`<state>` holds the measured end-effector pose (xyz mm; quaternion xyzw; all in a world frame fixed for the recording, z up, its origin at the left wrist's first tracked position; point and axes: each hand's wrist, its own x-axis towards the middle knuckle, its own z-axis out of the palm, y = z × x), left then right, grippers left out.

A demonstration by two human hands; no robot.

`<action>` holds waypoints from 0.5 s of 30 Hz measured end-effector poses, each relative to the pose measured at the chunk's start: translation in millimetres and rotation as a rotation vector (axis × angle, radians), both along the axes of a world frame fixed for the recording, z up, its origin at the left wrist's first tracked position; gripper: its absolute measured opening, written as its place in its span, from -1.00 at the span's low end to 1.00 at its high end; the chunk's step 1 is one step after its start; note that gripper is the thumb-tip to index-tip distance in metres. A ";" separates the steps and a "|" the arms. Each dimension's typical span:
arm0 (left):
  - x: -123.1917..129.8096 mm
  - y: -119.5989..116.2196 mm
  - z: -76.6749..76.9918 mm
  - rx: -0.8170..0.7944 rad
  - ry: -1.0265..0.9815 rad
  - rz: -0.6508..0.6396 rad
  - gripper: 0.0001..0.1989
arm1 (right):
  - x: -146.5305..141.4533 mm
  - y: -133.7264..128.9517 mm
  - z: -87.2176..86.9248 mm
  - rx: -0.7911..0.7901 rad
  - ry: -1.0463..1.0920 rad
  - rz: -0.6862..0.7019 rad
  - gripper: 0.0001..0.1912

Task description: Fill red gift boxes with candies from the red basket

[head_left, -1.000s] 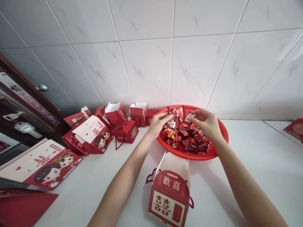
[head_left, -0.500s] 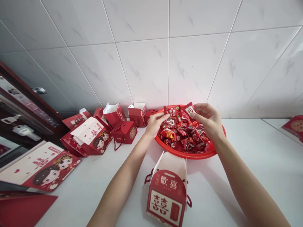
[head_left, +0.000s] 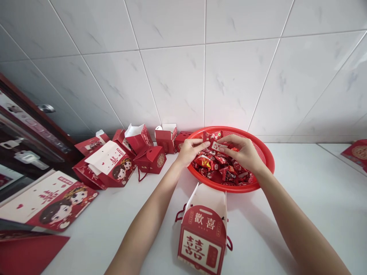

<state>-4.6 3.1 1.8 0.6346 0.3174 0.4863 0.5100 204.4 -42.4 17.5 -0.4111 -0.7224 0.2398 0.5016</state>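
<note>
A red oval plastic basket (head_left: 267, 156) holds several wrapped candies (head_left: 229, 173). Over its left part, my left hand (head_left: 191, 151) pinches a red wrapped candy at the fingertips. My right hand (head_left: 242, 152) has come close beside it, with thumb and fingers at a small red candy with a white label (head_left: 216, 145). The fingertips of both hands nearly meet there, so which candy each one grips is partly hidden. Nearer to me stands an open red and cream box (head_left: 200, 236) with dark red cord handles, its top flaps raised.
Several red gift boxes (head_left: 151, 160) stand at the left along the tiled wall. A larger box with cartoon figures (head_left: 54, 200) lies nearer on the left. A dark cabinet (head_left: 25, 145) is at far left, another red box (head_left: 357, 152) at far right.
My right hand has moved left and slightly down with the white-labelled candy, close to my left hand. My left hand has shifted slightly right.
</note>
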 end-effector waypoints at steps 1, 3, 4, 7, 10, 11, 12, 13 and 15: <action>-0.3 -0.2 0.4 0.007 0.008 -0.009 -0.65 | -0.3 0.2 -0.5 0.002 -0.005 -0.014 -0.74; -0.5 -1.0 1.6 0.009 0.018 -0.029 -0.65 | -0.8 0.7 -1.6 0.002 -0.006 -0.039 -0.73; -0.5 -1.5 2.1 0.009 0.020 -0.035 -0.64 | -0.9 1.0 -2.1 0.002 -0.007 -0.045 -0.72; 0.0 -2.1 2.7 0.006 0.022 -0.033 -0.64 | -1.2 1.3 -2.6 0.008 -0.031 -0.045 -0.72; 0.5 -1.0 1.5 0.024 0.027 -0.009 -0.65 | -1.9 0.4 -1.5 0.006 -0.058 -0.035 -0.70; 0.7 -0.5 1.1 0.028 0.024 0.001 -0.64 | -2.2 0.0 -1.0 0.001 -0.057 -0.028 -0.68; 0.9 0.0 0.9 0.030 0.017 0.010 -0.62 | -2.6 -0.4 -0.6 -0.003 -0.049 -0.023 -0.65; 1.1 0.3 0.8 0.029 0.006 0.019 -0.61 | -2.9 -0.8 -0.2 -0.005 -0.037 -0.025 -0.62; 1.4 0.4 1.3 0.034 -0.018 0.035 -0.58 | -3.4 -1.1 0.1 -0.014 -0.008 -0.058 -0.57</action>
